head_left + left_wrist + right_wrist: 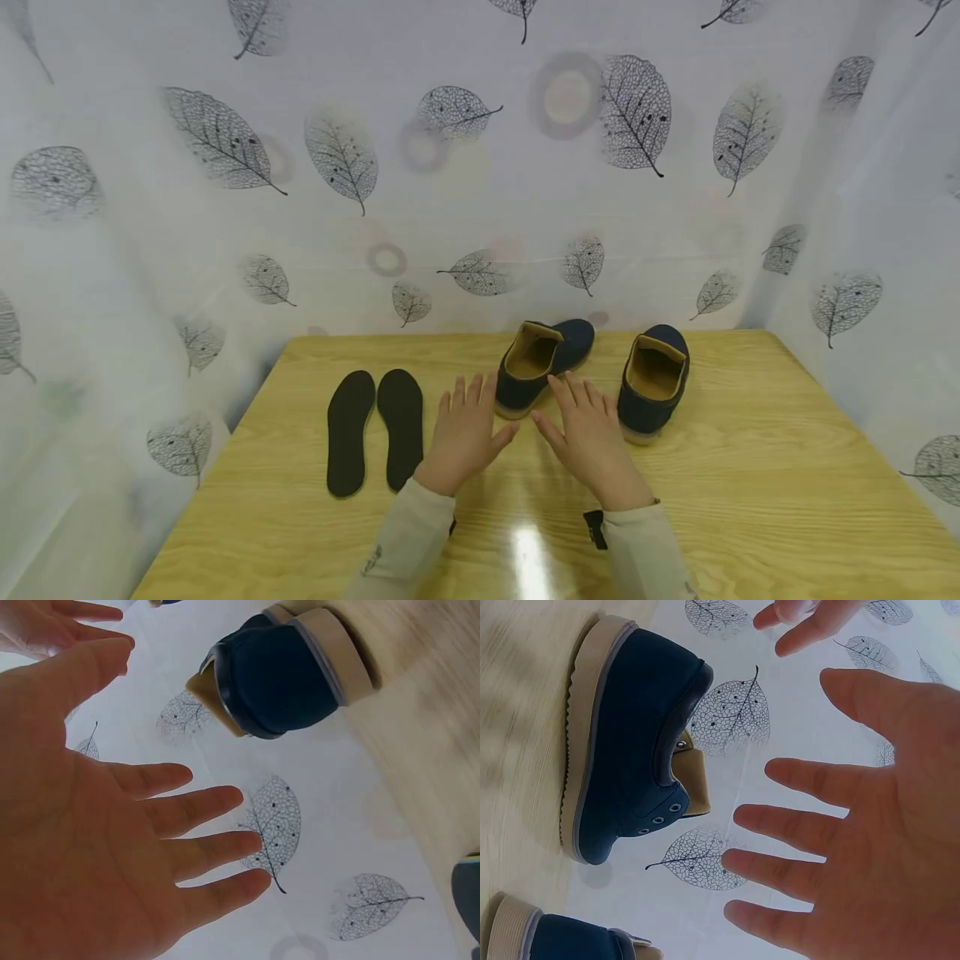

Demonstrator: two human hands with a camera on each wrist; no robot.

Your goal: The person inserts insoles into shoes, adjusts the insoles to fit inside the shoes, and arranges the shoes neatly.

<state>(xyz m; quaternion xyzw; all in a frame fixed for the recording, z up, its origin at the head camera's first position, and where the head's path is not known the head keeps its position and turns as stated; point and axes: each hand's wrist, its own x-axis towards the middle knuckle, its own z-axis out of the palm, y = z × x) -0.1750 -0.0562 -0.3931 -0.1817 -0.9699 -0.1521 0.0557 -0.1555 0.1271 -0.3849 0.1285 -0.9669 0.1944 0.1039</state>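
Both hands hover over the wooden table with fingers straight and spread, holding nothing. My left hand [463,437] is between the black insoles and a dark blue shoe [522,383] that lies angled, its toe to the upper right. Beside that shoe is my right hand [592,442], thumb toward the left hand. A second dark blue shoe [647,417] with a tan lining stands to the right of it, toe away. In the right wrist view, a shoe [634,735] shows its pale sole edge and eyelets, apart from the fingers [780,866]. The left palm [82,847] faces its wrist camera.
Two black insoles, a left one [350,433] and a right one [402,425], lie side by side on the left of the wooden table [247,517]. A white curtain [480,200] with leaf prints hangs behind the table and along both sides.
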